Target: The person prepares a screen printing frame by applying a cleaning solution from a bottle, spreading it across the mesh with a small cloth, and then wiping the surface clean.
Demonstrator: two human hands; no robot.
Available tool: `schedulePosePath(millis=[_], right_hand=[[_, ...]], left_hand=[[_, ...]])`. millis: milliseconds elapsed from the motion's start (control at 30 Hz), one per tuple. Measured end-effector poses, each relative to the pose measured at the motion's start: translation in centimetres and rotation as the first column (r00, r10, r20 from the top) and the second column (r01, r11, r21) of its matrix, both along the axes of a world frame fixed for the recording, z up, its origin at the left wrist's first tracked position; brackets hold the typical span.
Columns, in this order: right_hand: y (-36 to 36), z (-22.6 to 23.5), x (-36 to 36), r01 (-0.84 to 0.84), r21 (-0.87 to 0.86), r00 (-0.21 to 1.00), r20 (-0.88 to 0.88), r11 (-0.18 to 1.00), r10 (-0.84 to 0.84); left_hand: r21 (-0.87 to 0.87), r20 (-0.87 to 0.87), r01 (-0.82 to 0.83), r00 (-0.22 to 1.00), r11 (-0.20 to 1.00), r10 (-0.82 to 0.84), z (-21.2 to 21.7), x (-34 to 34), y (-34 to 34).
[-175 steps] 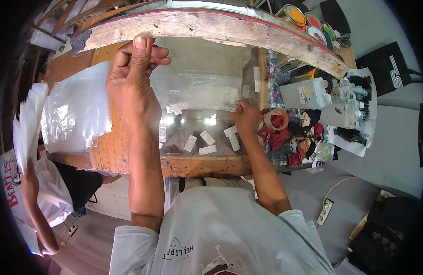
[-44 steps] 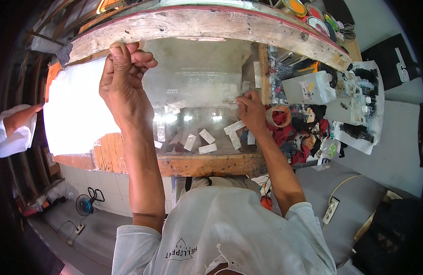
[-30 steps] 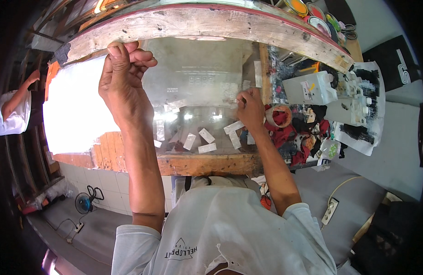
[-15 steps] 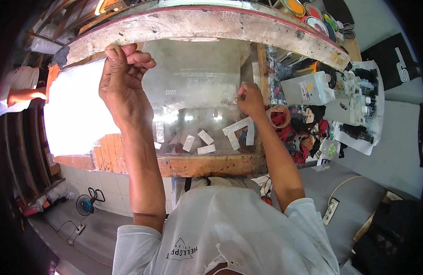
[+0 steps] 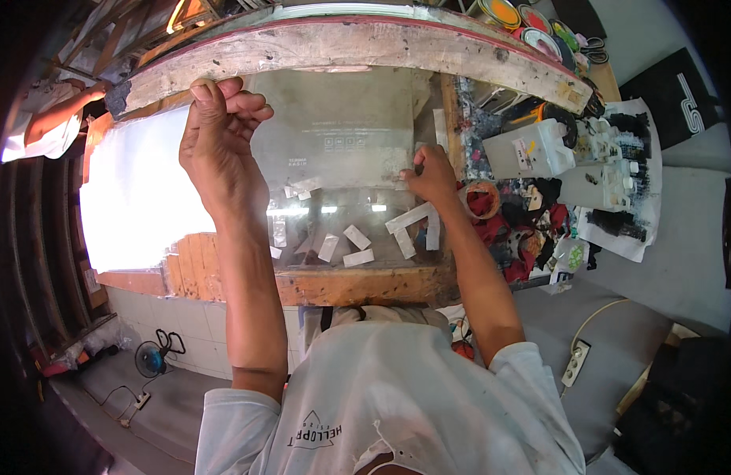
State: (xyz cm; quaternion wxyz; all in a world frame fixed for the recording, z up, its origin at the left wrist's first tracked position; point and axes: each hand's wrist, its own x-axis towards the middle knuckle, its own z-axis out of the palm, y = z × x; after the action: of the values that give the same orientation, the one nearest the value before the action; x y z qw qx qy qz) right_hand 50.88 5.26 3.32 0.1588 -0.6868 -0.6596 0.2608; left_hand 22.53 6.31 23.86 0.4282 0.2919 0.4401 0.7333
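Note:
A translucent sheet (image 5: pixel 349 107) with faint print lies on the glass tabletop (image 5: pixel 365 218). My left hand (image 5: pixel 223 146) is raised over its left side, thumb and fingers curled together below the long pale beam (image 5: pixel 326 47); whatever they hold, if anything, does not show. At the sheet's lower right corner my right hand (image 5: pixel 433 176) is closed, fingertips down beside a small pale patch, and I cannot make out what is in them. Several white tape strips (image 5: pixel 356 237) are scattered on the glass nearer to me.
Glaring white light covers the table's left part, bordered by a wooden edge (image 5: pixel 341 283). On the right stand a tape roll (image 5: pixel 482 199), stained rags (image 5: pixel 531 237) and plastic jugs (image 5: pixel 531 150). Paint cans (image 5: pixel 504 14) sit at the back right. Another person's arm (image 5: pixel 68 111) is at far left.
My right hand has shifted slightly left and down at the sheet's corner. My left hand stays curled. The other person's arm has risen toward the beam's left end.

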Motion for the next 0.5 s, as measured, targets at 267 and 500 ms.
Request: schedulePosePath(millis=[267,500], right_hand=[[-1.3,0.3,1.3,-0.035,0.043,0.972,-0.231,0.998,0.044],[-2.2,0.4,2.1,-0.280,0.218,0.953,-0.057,0.935,0.299]], left_hand=[[0.013,0.023,-0.003,1.000,1.000,0.002,0.0,-0.3,0.1],[0.004,0.031,-0.017,0.999,1.000,0.017,0.3,0.1,0.0]])
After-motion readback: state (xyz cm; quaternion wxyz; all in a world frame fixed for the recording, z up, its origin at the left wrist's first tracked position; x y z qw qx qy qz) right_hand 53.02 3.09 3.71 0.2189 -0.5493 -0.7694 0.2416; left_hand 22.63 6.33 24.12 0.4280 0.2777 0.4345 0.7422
